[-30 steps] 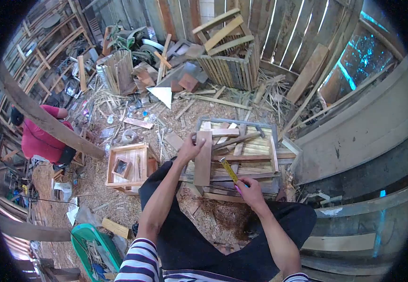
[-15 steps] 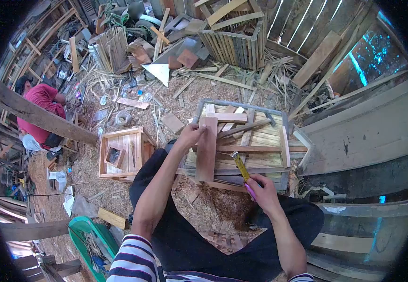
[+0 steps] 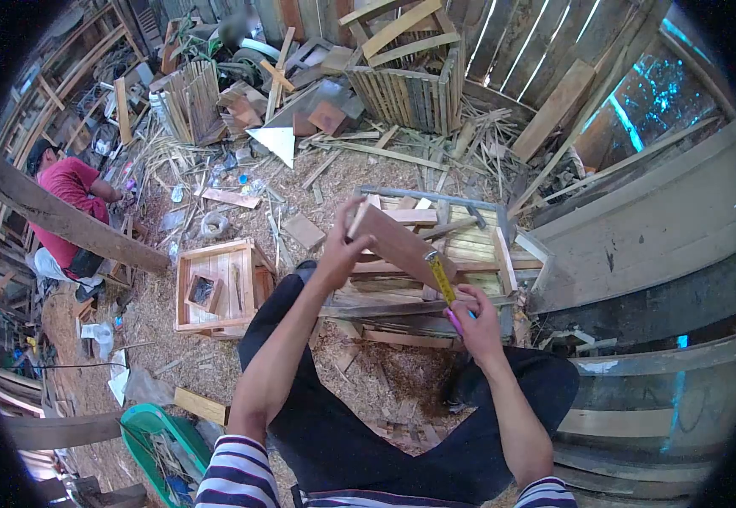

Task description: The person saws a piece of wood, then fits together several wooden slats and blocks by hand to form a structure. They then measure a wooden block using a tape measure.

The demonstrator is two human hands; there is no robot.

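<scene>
My left hand (image 3: 344, 252) grips the upper end of a flat wooden board (image 3: 398, 243), which is tilted over the work surface. In my right hand (image 3: 475, 320) is a tape measure with a pink-purple case (image 3: 453, 320). Its yellow blade (image 3: 441, 278) sticks out a short way, and the hooked tip is at the board's lower right end; whether it touches cannot be made out. Below lies a slatted wooden panel with a grey frame (image 3: 453, 200), bearing several wood strips and a hammer (image 3: 476, 217).
An open wooden box (image 3: 183, 292) stands left of my knee, with a small wooden frame (image 3: 204, 292) in it. A green plastic chair (image 3: 135, 427) is at lower left. Another person in a red shirt (image 3: 67, 190) sits at far left. Wood scraps and shavings cover the floor.
My left hand has lifted and tilted the board, which lay flatter before, swinging its lower end right toward the tape. The right hand with the tape measure has moved slightly.
</scene>
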